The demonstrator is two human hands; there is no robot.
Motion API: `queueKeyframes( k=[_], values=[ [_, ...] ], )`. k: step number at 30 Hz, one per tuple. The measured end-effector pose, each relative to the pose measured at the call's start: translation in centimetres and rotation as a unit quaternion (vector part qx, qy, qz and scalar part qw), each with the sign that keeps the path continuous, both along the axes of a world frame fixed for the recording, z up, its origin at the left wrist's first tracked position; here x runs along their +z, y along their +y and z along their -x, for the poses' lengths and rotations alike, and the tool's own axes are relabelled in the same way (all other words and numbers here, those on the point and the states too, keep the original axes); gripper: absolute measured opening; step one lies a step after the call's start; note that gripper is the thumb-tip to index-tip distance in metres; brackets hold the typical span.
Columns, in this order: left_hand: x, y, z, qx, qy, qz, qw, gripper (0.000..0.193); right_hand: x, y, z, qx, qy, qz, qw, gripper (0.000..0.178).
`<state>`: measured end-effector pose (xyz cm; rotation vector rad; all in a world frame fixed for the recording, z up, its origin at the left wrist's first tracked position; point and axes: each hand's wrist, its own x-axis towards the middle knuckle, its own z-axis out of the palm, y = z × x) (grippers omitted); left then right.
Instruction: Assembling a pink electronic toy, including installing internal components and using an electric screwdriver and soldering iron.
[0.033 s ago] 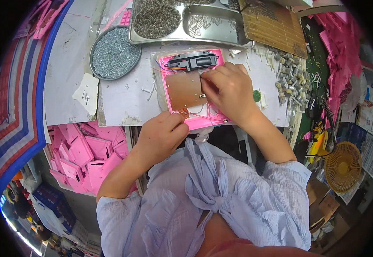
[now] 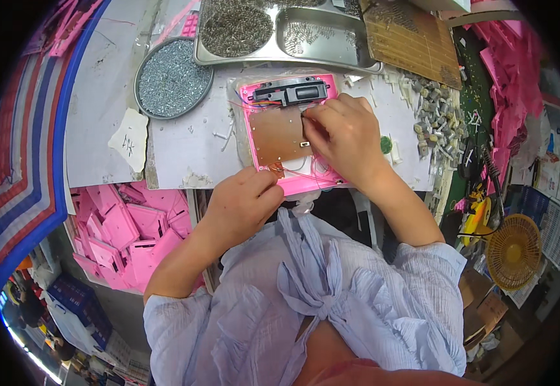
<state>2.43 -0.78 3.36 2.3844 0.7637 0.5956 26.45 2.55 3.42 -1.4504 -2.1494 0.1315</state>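
A pink plastic casing (image 2: 296, 188) lies on the table in front of me, with a brown circuit board (image 2: 278, 136) inside it. Along the casing's far side sits a black plastic module (image 2: 305, 93) with coloured wires beside it. My left hand (image 2: 244, 199) is closed at the near left corner of the casing, fingertips on its rim. Over the right edge of the board, my right hand (image 2: 344, 138) has thumb and finger pinched together; a small dark bit shows at the fingertips, too little to name. Thin wires (image 2: 315, 168) run along the near side of the casing.
A round dish of small screws (image 2: 174, 80) stands at far left, beside a metal tray (image 2: 286, 64) of springs. Several small motor-like parts (image 2: 431, 119) lie at right. Pink casings (image 2: 125, 231) fill a space at lower left. A yellow fan (image 2: 514, 251) is at far right.
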Motion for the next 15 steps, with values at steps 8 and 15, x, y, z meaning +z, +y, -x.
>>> queueKeyframes(
  k=[8,15],
  values=[
    [-0.4,0.1,0.2,-0.007,-0.02,0.007,1.0,0.019,0.5,0.1,0.5,-0.024,-0.007,0.016,1.0,0.012],
    [-0.7,0.0,0.4,-0.008,-0.02,0.014,1.0,0.019,1.1,0.2,0.7,-0.038,-0.017,0.063,0.997,0.011]
  ],
)
